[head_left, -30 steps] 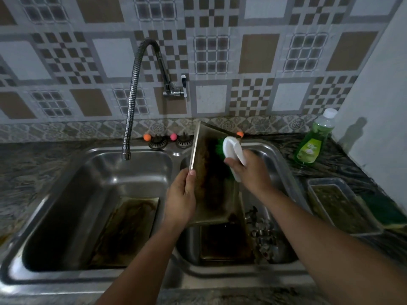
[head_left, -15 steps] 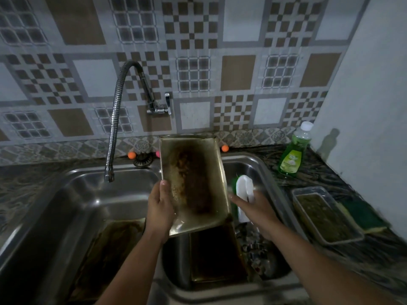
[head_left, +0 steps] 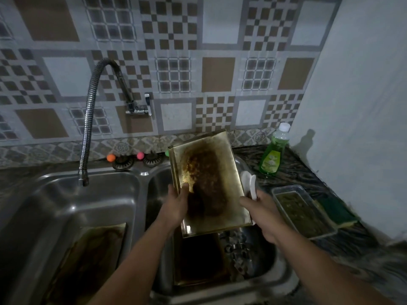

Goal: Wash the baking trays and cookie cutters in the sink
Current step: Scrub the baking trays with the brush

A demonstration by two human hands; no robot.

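Right basin (head_left: 279,258) crowded: held tray (head_left: 209,186) above, second tray (head_left: 198,260) and cutters (head_left: 240,249) below. Left basin (head_left: 66,208) open above flat tray (head_left: 88,260); faucet hose (head_left: 88,128) overhangs rear.

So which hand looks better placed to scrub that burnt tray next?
The right hand: it already holds the white brush at the tray's right edge. The left hand grips the tray's left side, steadying it.

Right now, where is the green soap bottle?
The green soap bottle stands on the right countertop, in the back corner, behind the clear container.
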